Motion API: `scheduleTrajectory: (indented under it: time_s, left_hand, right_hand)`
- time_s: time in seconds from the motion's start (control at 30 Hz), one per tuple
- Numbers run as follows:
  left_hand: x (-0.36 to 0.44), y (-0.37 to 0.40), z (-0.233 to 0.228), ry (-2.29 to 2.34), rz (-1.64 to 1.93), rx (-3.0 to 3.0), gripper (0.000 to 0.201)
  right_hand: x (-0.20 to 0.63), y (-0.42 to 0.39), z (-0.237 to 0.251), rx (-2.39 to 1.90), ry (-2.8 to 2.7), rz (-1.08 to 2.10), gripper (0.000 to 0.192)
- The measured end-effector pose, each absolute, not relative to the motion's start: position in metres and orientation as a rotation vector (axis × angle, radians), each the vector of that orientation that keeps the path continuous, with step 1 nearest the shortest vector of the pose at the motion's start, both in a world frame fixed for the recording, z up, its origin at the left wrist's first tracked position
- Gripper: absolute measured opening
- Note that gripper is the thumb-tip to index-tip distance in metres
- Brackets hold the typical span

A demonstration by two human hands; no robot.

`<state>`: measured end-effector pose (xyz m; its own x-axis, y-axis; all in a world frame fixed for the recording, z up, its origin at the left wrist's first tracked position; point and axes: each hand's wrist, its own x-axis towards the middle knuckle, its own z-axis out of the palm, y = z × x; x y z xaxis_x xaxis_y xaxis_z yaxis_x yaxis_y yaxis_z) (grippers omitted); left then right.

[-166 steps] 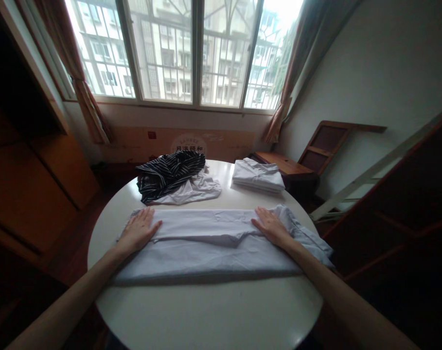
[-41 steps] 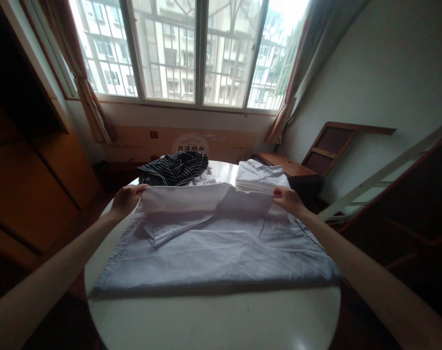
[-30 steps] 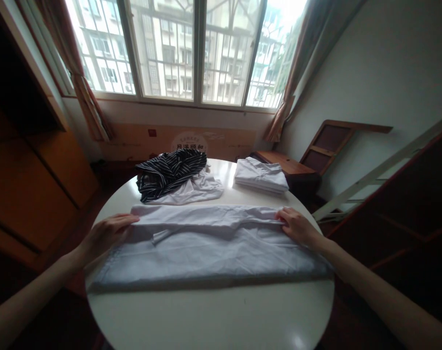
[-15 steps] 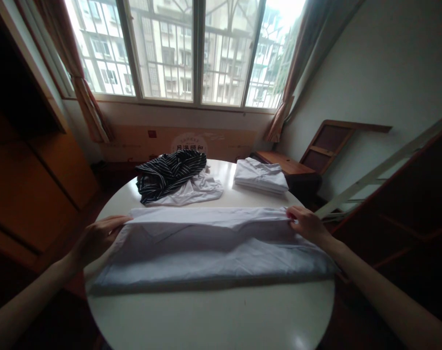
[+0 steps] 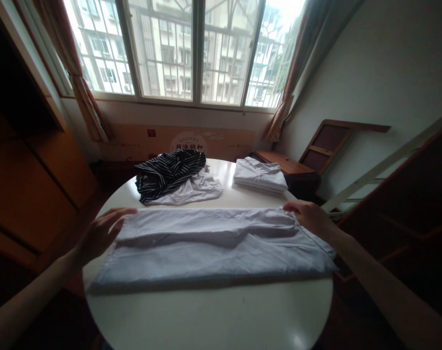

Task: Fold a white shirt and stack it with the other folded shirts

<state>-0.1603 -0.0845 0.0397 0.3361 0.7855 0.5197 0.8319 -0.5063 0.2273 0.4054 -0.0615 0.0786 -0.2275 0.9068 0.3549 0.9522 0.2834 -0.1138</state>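
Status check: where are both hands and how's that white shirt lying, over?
Left hand and right hand open, at the ends of the white shirt. Shirt flat on the round table, folded lengthwise. Striped garment and folded stack sit beyond, apart.

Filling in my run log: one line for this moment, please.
left hand: open at white shirt left end | right hand: resting on right end | shirt: folded lengthwise on round table

- Striped garment (image 5: 167,171) covers part of the white cloth (image 5: 191,190) beneath it.
- Round table (image 5: 213,316) — near rim cut off by the bottom edge.
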Motion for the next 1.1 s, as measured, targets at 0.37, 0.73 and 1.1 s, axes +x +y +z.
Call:
scheduleTrajectory:
  time_s: [0.37,0.73,1.1]
  left_hand:
    - [-0.004,-0.034,0.023,-1.406,-0.814,-2.696,0.037]
    - [-0.041,-0.034,-0.001,-1.675,-0.369,-2.729,0.061]
    - [-0.118,-0.036,-0.011,-1.917,-0.284,-2.423,0.06]
  right_hand:
    - [0.219,-0.032,0.037,-1.254,-2.198,0.055,0.046]
    - [0.22,-0.026,-0.002,-1.192,-2.552,0.206,0.047]
    - [0.336,-0.025,-0.003,-1.564,-2.454,0.038,0.049]
